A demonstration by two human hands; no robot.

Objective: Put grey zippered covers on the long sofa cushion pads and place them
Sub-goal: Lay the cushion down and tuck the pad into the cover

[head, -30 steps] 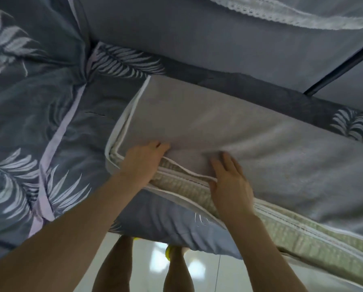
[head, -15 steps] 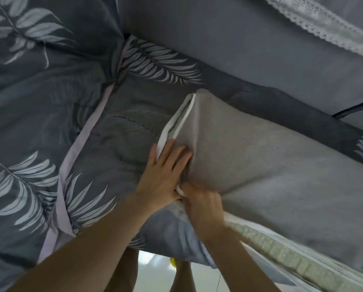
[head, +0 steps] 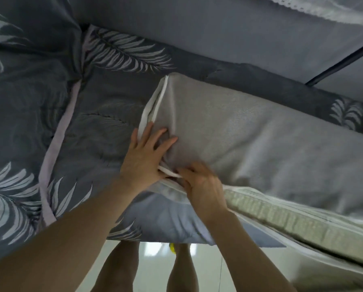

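**Closing the cover, starting at the corner**

On the left we see a dark leaf quilt [head: 39, 106] spread out flat. Next comes our left hand [head: 146, 159]. Its fingers are spread wide and flat, and it presses down on the near corner of the grey cover [head: 250, 133]. Just beside it, almost touching, is our right hand [head: 201, 184]. Its fingers are curled, and it pinches the white edge [head: 169, 173] of the cover at the front of that corner. We cannot see a zip pull; it may be hidden under the fingers.

The covered cushion lies on top of the quilt. Its long side runs away from our hands to the right and out of the picture. Along the front, right of our right hand, the cover gapes and the pale green pad [head: 292, 216] peeks out. So we think the job now is to close that side, moving right along the long front edge. The right hand is nearer to the open part. The left hand is in a good spot to hold the corner down.

Nothing lies on the open edge. But the pad bulges out there and could get in the zip's way. Below we see bare legs [head: 117, 268] and a shiny floor [head: 155, 264]. At the top right is a cloth with a lace rim [head: 315, 9].
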